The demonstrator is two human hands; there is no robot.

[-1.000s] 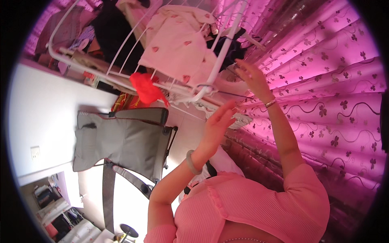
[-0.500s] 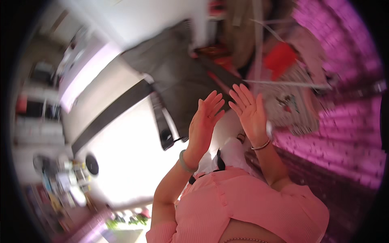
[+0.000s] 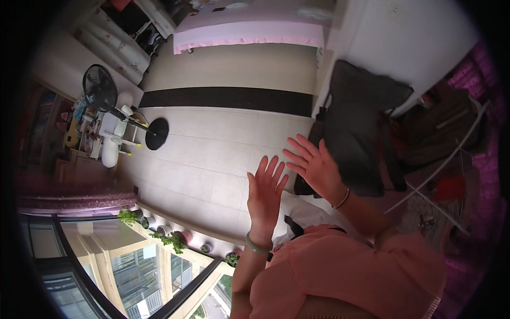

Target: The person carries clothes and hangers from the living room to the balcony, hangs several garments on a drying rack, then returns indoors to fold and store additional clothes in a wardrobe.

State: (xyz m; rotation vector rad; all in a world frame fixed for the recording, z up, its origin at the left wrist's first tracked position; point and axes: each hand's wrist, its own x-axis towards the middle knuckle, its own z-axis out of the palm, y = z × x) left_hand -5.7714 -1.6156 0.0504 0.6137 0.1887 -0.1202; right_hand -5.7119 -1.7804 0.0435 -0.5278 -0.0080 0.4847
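Note:
Both my hands are raised in front of my body, palms showing and fingers spread, holding nothing. My left hand has a pale green bangle at its wrist. Just right of it and slightly higher, my right hand carries a thin bracelet on the wrist. A small gap separates the fingertips of the two hands. Behind my right hand hangs a dark grey garment, nearest to those fingers; I cannot tell whether they touch it. The pale tiled floor lies beyond my left hand.
A black standing fan is at the left by a white shelf rack. Potted plants line the window sill at lower left. A bed with a pink cover stands at the far side. A white drying rack holds clothes at the right.
My view has swung left, so the window, plants and fan now show clearly. The dark garment has shifted to the right in the picture. Both hands remain raised and spread.

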